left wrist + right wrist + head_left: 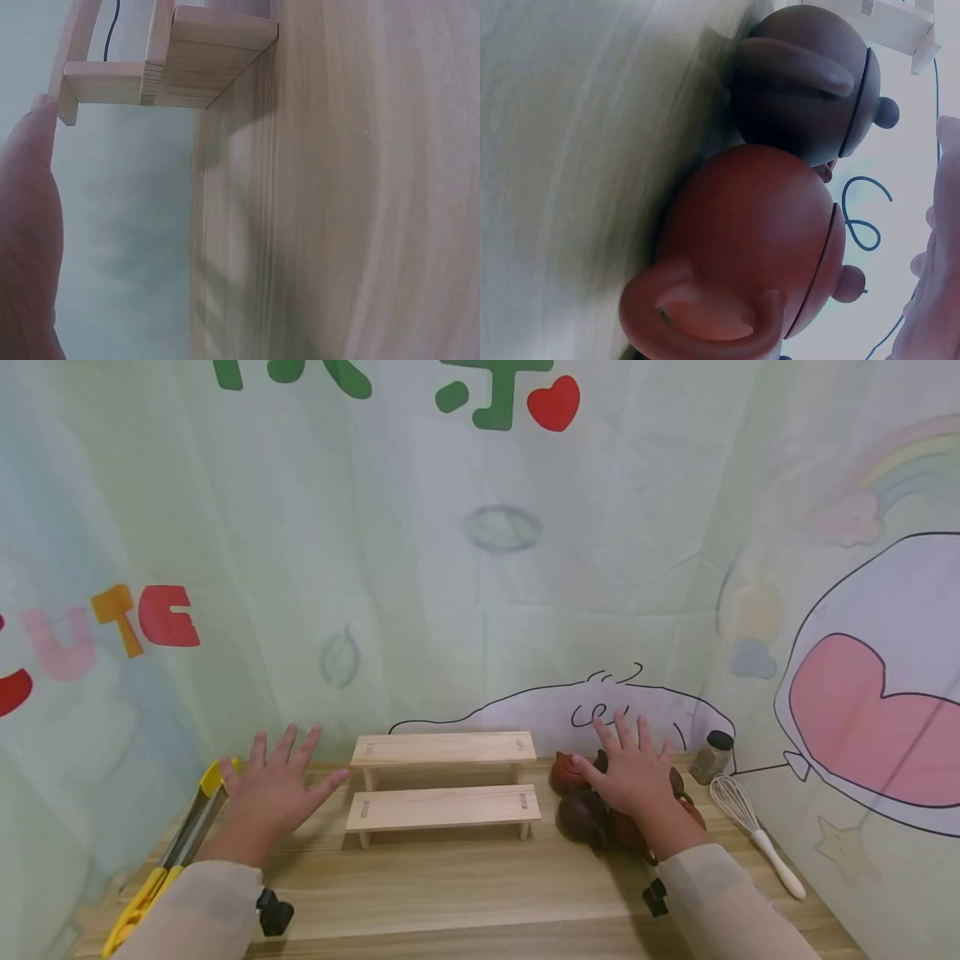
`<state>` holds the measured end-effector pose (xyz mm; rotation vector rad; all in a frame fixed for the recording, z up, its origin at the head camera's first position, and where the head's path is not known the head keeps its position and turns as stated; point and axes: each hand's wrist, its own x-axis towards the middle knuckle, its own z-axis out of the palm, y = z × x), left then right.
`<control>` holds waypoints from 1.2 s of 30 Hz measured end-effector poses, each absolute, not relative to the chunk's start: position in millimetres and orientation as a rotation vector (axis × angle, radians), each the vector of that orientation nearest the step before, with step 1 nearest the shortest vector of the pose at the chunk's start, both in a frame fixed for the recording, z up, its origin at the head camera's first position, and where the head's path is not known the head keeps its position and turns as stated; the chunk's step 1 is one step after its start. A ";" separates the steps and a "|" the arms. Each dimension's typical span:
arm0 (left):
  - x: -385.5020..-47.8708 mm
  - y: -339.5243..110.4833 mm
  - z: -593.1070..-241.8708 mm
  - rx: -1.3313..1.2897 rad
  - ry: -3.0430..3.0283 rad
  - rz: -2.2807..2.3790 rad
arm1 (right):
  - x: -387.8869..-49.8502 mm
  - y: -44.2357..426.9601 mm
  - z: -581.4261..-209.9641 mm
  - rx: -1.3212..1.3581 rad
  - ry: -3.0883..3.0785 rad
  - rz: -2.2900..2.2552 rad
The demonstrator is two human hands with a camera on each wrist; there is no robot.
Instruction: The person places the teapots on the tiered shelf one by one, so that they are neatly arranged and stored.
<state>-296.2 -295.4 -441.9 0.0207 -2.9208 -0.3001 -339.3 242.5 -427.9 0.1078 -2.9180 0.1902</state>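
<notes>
My left hand is held up with its fingers spread, between a two-step wooden stand and a long tool with yellow ends. It holds nothing. In the left wrist view its thumb shows near the stand's end. My right hand, fingers also spread, is above a cluster of several teapots and partly hides them. A dark brown teapot shows left of that hand. Close up in the right wrist view, a red-brown teapot lies beside a dark brown one, apart from the fingers.
At the right stand a small jar with a black lid and a white-handled whisk. A printed cloth hangs behind and at both sides of the wooden table. Black wrist mounts sit at both sleeves.
</notes>
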 end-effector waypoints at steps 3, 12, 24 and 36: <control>-294.8 -294.9 -445.5 0.024 -2.902 -0.293 | -336.5 242.9 -429.7 0.108 -2.902 0.232; -289.8 -285.8 -455.4 0.002 -2.841 -0.489 | -320.9 247.0 -428.4 0.093 -2.894 0.335; -285.4 -257.8 -460.1 0.004 -2.878 -1.332 | -296.8 268.3 -425.9 0.131 -2.847 0.385; -291.7 -239.2 -468.2 0.111 -2.599 -2.020 | -282.2 309.1 -433.1 0.130 -2.755 0.343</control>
